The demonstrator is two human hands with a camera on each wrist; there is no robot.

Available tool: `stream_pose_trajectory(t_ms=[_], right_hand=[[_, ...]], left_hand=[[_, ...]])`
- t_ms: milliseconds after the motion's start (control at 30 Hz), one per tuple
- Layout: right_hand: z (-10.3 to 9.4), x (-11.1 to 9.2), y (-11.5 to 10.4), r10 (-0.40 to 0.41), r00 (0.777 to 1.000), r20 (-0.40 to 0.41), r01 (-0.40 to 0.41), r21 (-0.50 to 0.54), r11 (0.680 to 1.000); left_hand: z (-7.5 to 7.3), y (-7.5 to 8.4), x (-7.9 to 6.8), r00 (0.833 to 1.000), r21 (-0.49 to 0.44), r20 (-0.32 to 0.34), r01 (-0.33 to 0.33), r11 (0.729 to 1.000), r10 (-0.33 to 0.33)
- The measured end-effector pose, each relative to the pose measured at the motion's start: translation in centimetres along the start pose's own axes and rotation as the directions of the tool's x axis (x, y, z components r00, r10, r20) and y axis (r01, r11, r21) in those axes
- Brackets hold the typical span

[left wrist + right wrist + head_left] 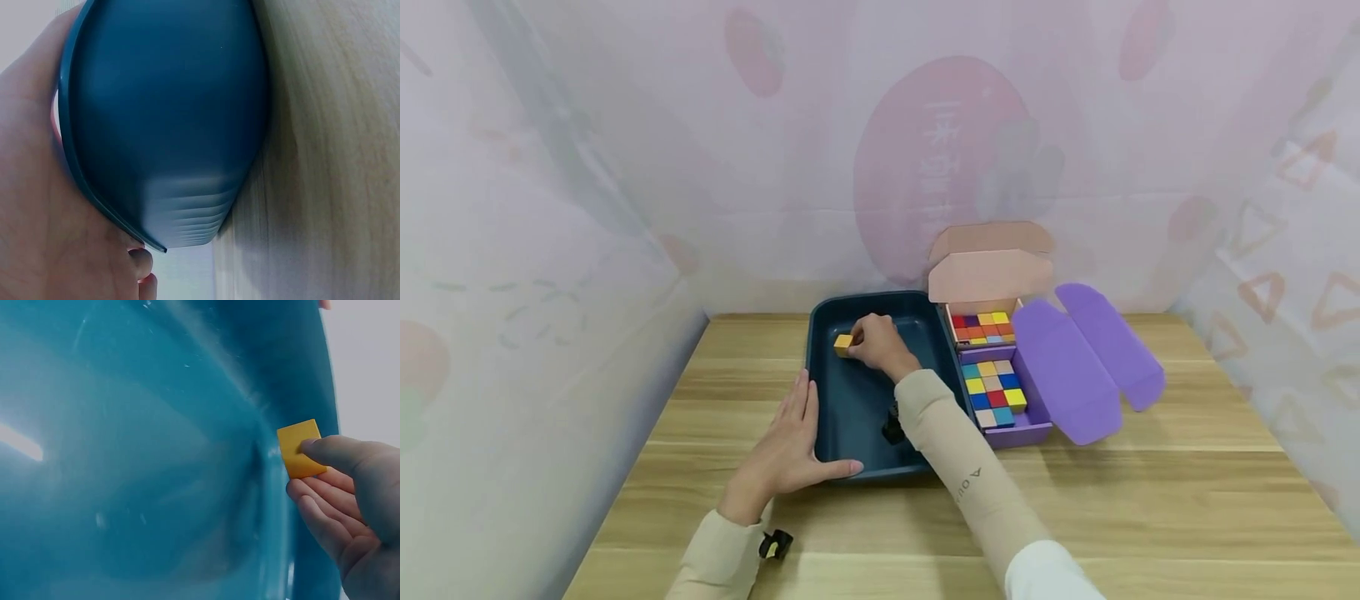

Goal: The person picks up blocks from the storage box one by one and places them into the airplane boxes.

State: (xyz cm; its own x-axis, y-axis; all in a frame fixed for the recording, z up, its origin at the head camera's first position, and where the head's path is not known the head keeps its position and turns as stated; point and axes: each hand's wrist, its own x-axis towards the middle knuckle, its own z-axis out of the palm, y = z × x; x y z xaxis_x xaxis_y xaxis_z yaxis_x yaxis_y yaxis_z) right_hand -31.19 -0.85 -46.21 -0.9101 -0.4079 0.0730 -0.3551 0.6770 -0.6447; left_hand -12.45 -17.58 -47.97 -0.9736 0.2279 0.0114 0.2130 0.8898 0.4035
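Observation:
In the head view my right hand (880,340) pinches a yellow-orange wooden cube (843,345) above the dark blue tray (865,400), toward its far left part. The right wrist view shows the thumb on one face of the cube (299,450) and fingers beneath, close to the tray's wall (306,375). My left hand (786,442) rests at the tray's near left corner, fingers straight along the left rim, thumb across the near rim. Seen from the left wrist, that hand (44,181) lies along the rim, with the tray's outer wall (169,106) in front.
Right of the tray stands an open purple box (1037,404) with colored cubes (992,383), its lid folded out rightward. Behind it, an open pink box (988,279) also holds colored cubes (981,327). All stand on a wooden table (1120,500) before a printed curtain (805,167).

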Motion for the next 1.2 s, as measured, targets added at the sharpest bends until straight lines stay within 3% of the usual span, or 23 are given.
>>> stream_pose_trajectory(t_ms=[233, 567, 967, 1200], right_hand=[[-3.3, -2.1, -0.2, -0.033, 0.999, -0.023, 0.033, -0.007, 0.999], [-6.7, -5.6, -0.2, 0.004, 0.994, -0.113, -0.008, -0.036, 0.999], [-10.3, -10.8, 1.2, 0.059, 0.986, -0.158, -0.059, 0.005, 0.998], [-12.4, -13.7, 2.8, 0.086, 0.968, -0.237, -0.085, 0.017, 0.996]], left_hand=[[-0.2, -0.2, 0.0, 1.000, -0.009, 0.011, 0.010, 1.000, -0.010], [-0.7, -0.6, 0.3, 1.000, -0.008, 0.007, 0.006, 1.000, -0.006], [-0.7, -0.9, 0.1, 1.000, -0.029, 0.026, 0.004, 1.000, -0.003], [-0.9, -1.0, 0.1, 0.999, -0.030, 0.036, 0.006, 1.000, -0.005]])
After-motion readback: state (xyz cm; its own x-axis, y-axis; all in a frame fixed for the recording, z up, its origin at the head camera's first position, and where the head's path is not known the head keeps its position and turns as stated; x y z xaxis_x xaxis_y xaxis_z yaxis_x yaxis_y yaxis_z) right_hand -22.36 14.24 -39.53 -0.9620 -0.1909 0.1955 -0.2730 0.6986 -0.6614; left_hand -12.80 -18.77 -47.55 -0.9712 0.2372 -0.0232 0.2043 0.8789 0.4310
